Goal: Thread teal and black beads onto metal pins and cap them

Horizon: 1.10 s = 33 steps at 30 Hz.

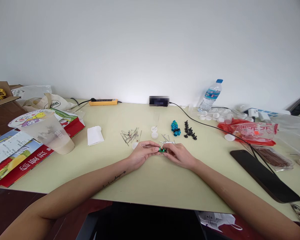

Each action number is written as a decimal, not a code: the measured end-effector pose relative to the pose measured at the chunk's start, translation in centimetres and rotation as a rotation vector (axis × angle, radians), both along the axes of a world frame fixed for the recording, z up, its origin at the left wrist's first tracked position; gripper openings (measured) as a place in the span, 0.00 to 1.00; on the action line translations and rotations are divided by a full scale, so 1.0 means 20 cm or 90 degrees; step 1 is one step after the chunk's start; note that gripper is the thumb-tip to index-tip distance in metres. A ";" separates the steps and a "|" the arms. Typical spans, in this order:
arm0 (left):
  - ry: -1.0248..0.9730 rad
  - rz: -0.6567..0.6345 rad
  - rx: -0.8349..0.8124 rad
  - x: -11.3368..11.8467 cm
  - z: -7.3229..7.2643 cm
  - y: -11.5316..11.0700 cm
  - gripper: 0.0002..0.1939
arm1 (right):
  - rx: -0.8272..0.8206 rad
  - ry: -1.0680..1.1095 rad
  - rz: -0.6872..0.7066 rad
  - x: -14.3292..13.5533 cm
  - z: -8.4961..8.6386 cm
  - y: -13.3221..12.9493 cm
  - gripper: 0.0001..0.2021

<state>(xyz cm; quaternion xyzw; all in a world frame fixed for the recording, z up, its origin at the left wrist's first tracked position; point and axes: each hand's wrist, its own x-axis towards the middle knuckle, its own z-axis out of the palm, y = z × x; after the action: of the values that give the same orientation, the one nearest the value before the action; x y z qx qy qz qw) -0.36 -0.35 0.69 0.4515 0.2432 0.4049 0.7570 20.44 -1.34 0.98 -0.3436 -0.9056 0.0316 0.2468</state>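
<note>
A white wall (pixel 140 50) rises behind the pale-green table (pixel 152 181); dark-red flooring (pixel 71 216) shows below it. Over the table, left hand (pixel 142 154) and right hand (pixel 182 155) fingers pinch a green-and-black piece (pixel 162 150).

1. A small part (pixel 162 150) shows bright green and black.
2. Metallic blue pieces (pixel 175 127) carry a teal sheen; studs (pixel 190 131) appear solid black.
3. The tabletop (pixel 125 116) is pale yellow-green, the wall (pixel 130 50) plain white.
4. A power strip (pixel 103 102) pairs orange-yellow with black.
5. A clear bottle (pixel 211 95) wears a blue cap (pixel 219 81) and blue label.
6. Red packaging (pixel 41 156) bears white characters; a phone (pixel 262 175) is black.
</note>
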 end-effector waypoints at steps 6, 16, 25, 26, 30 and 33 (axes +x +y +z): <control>0.003 0.000 0.004 0.00 0.00 0.00 0.13 | 0.000 -0.004 0.003 0.01 0.00 0.00 0.08; 0.006 0.000 0.005 0.00 0.00 -0.01 0.14 | 0.003 0.000 0.005 0.01 -0.01 0.01 0.09; 0.005 -0.001 0.003 0.00 0.01 -0.01 0.13 | 0.009 -0.003 0.005 0.01 -0.02 0.02 0.09; 0.004 0.001 0.001 0.00 0.01 -0.01 0.14 | 0.010 -0.003 0.006 0.01 -0.02 0.02 0.10; 0.004 0.003 -0.001 0.00 0.01 -0.01 0.14 | 0.013 -0.003 0.004 0.02 -0.02 0.02 0.11; 0.003 0.001 0.000 0.00 0.01 -0.01 0.14 | 0.013 -0.011 0.001 0.02 -0.03 0.02 0.11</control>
<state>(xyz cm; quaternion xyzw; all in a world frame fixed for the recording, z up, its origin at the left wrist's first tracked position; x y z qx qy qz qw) -0.30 -0.46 0.85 0.4524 0.2454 0.4046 0.7559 20.74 -0.97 0.43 -0.3402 -0.9083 0.0195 0.2426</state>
